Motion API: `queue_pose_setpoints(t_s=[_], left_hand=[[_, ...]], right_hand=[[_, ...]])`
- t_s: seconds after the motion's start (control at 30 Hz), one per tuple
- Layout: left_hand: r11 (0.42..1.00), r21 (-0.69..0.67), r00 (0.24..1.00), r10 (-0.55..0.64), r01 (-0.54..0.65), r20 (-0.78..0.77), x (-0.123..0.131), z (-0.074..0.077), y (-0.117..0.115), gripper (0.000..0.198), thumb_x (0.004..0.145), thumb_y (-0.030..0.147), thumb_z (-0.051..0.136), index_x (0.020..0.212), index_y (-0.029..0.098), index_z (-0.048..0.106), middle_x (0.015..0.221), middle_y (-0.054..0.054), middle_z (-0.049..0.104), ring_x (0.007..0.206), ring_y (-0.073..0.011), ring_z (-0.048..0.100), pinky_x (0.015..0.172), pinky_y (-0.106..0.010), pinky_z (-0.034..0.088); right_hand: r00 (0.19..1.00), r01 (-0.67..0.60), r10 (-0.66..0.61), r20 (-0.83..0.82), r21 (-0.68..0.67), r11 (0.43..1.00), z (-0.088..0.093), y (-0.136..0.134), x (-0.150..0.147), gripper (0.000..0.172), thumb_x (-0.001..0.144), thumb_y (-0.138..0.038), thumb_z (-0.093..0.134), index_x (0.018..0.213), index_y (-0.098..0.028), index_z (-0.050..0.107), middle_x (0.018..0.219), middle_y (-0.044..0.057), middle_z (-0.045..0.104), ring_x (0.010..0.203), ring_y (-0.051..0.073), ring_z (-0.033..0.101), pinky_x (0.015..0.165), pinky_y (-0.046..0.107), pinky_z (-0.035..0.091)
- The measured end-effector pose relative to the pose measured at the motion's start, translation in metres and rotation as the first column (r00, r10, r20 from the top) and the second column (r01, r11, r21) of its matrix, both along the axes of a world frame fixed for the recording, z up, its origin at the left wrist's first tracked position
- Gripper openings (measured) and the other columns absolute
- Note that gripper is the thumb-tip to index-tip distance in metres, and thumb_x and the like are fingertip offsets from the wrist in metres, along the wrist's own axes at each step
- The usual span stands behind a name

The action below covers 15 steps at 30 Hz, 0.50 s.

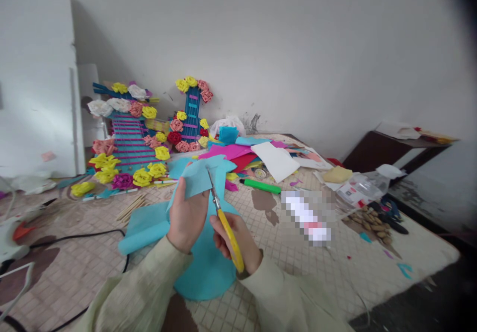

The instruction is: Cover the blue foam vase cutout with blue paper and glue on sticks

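Observation:
In the middle of the head view, my left hand [189,218] is closed on a piece of light blue crepe paper [196,179], held up above the table. My right hand [238,237] grips a pair of scissors [228,230] with yellow handles. The metal blades point up and away, touching the paper's right edge; whether they are parted is hard to make out. Under both hands a larger blue crepe sheet [208,277] lies on the table, and its left part is a loose roll [143,230].
Two flower-trimmed blue models [128,140] [192,116] stand against the wall. Coloured paper sheets [276,160] are piled behind my hands. A green marker [261,186], a plastic bottle [363,190] and peanuts [372,225] lie right. A glue gun [15,232] and black cable [78,237] lie left.

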State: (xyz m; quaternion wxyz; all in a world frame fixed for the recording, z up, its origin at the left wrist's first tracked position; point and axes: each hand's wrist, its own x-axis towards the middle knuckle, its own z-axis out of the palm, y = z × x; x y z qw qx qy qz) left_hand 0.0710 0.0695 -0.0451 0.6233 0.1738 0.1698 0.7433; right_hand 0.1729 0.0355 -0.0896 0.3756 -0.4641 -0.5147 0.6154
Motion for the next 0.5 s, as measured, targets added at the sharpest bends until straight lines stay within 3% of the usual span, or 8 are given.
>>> queue_pose_setpoints(t_s=[0.5], left_hand=[[0.995,0.002,0.992,-0.1,0.101,-0.074,0.005,-0.005,-0.0068,0.039,0.095,0.037,0.038,0.129,0.027,0.053,0.132,-0.004,0.058,0.127,-0.0204,0.047,0.108,-0.037,0.036]], right_hand=[[1.0,0.012,-0.012,-0.011,0.021,1.0,0.0033,0.0004,0.003,0.048,0.071,-0.064,0.06,0.065,-0.019,0.042,0.045,-0.007,0.046,0.028,0.003,0.035,0.028,0.017,0.021]])
